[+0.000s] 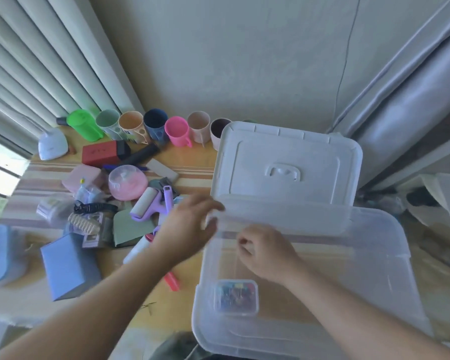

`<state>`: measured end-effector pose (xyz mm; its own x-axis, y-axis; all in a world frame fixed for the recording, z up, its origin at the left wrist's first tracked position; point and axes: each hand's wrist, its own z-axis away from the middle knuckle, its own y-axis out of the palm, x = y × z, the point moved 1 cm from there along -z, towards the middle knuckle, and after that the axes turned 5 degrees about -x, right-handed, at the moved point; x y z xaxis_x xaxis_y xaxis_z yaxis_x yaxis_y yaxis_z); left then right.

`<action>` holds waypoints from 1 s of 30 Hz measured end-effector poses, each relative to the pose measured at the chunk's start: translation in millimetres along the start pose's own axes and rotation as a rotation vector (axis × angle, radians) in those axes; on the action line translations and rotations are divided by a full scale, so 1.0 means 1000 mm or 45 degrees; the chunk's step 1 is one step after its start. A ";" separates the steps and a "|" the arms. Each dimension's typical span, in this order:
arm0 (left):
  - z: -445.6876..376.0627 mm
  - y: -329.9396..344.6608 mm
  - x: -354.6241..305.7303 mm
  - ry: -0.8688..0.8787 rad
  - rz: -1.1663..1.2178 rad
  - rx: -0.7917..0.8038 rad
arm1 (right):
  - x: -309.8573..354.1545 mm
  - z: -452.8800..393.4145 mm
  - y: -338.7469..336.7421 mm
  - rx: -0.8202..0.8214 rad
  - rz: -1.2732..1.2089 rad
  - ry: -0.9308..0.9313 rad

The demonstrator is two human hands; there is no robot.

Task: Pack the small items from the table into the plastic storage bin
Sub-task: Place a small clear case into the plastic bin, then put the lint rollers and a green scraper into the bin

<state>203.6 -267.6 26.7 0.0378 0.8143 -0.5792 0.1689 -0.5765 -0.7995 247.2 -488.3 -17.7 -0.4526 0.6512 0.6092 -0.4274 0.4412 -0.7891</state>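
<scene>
The clear plastic storage bin [374,255] stands open on the right of the table, its white lid [286,162] propped behind it. A small clear box of colourful pins [236,297] lies on the bin's floor. My left hand [187,227] is at the bin's far left corner, its fingers over something pale and translucent; motion blur hides whether it grips it. My right hand [265,253] hangs inside the bin with its fingers curled together and nothing visible in them. Small items lie to the left: a purple lint roller [151,201], a pink round case [127,181], a blue box [68,266].
A row of coloured cups [177,131] lines the back edge by the wall. A red box [102,153], a white lamp base [52,144], a comb [85,223], a green card [131,228] and a red marker [172,281] crowd the striped tablecloth [192,175]. Curtains hang on both sides.
</scene>
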 end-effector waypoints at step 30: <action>0.087 -0.036 0.235 -0.611 0.073 0.585 | 0.111 -0.154 0.168 0.840 1.268 0.063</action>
<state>120.9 -61.8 -94.2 -0.4261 0.7223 -0.5448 -0.2612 -0.6747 -0.6903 246.1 -246.6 -94.9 -0.7885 0.5562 -0.2625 -0.2316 -0.6639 -0.7111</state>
